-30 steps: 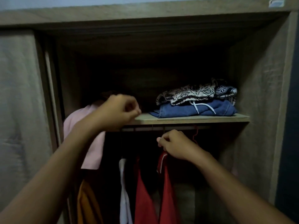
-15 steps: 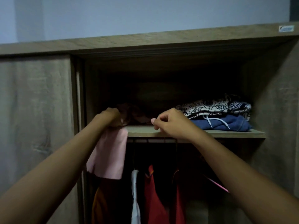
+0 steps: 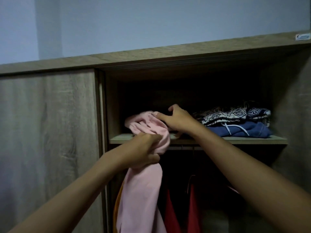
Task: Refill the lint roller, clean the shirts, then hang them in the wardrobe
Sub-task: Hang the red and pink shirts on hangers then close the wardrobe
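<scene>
A pink shirt [image 3: 141, 190] drapes from the wardrobe shelf [image 3: 252, 140] down over its front edge. My left hand [image 3: 143, 150] grips the bunched cloth just below the shelf edge. My right hand [image 3: 176, 119] pinches the shirt's upper fold on top of the shelf, left of the folded stack. Below the shelf hang red garments [image 3: 170, 211] and an orange one [image 3: 117, 200] in the dark; the rail [image 3: 183, 147] is barely visible. No lint roller shows.
A folded blue garment [image 3: 244, 131] with a white drawstring lies on the shelf's right, a black-and-white patterned one [image 3: 232, 115] on top. The sliding door panel [image 3: 48, 140] closes off the left half. The wardrobe's side wall [image 3: 292, 123] stands at right.
The view tilted upward. My right hand rose from under the shelf onto the pink shirt on top. My left hand dropped from the shelf edge and gripped the hanging cloth.
</scene>
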The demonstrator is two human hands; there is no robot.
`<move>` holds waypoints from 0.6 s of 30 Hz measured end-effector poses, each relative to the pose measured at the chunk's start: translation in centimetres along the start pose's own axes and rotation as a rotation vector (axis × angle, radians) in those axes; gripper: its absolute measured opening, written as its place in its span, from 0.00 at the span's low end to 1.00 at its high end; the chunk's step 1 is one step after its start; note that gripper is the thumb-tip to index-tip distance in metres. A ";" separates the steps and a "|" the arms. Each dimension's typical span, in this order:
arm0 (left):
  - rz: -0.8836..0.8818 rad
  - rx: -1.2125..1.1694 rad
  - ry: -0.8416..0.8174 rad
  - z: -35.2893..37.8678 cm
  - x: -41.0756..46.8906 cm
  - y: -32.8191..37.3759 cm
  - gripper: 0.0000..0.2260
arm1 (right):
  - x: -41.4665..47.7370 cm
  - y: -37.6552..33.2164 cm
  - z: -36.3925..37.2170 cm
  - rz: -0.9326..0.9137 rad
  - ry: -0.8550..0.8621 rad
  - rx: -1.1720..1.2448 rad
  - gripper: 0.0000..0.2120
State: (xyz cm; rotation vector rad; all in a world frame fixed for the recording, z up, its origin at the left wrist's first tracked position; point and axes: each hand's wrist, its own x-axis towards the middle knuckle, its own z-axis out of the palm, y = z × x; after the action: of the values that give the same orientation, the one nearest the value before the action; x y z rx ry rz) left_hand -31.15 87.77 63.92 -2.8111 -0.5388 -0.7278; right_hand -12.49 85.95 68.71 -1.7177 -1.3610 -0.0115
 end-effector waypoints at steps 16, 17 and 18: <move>-0.043 -0.210 0.201 -1.6 -10.7 -0.5 0.17 | -7.8 -1.3 1.3 -0.285 0.110 -0.053 0.18; -0.062 -0.218 0.274 -2.2 -11.3 -0.9 0.15 | -8.8 -1.3 0.7 -0.306 0.108 -0.024 0.18; -0.080 -0.222 0.343 -2.8 -11.9 -1.3 0.13 | -9.7 -1.2 0.2 -0.326 0.100 0.027 0.18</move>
State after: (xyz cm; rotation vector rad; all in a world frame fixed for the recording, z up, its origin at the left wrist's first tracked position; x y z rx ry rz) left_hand -42.53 84.63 60.45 -2.7766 -0.5390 -1.3279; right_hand -17.32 78.56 64.40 -1.4376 -1.5432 -0.2585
